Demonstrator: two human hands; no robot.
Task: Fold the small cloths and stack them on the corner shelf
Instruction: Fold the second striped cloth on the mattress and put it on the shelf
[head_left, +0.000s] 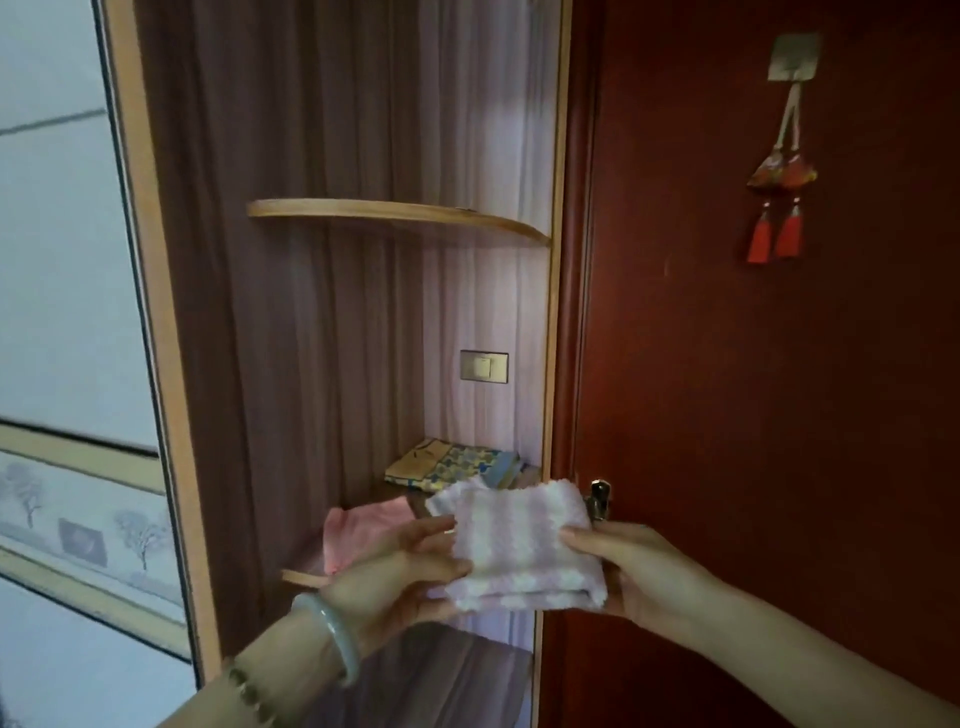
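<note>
Pinching cloth (519, 543): left hand (397, 577), right hand (636, 571)

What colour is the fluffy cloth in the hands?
Pale pink and white stripes on the cloth, seen in the head view.

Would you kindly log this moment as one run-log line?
left hand, right hand: grip folded pink-and-white striped fluffy cloth | wooden corner shelf: holds pink cloth, yellow-blue patterned cloth

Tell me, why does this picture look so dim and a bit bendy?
Head view: the light is dim and soft, brightest on the white panel at the left. The wide lens bows the cupboard frame into a curve. The striped cloth, held by the left hand and right hand, looks slightly fuzzy.
</note>
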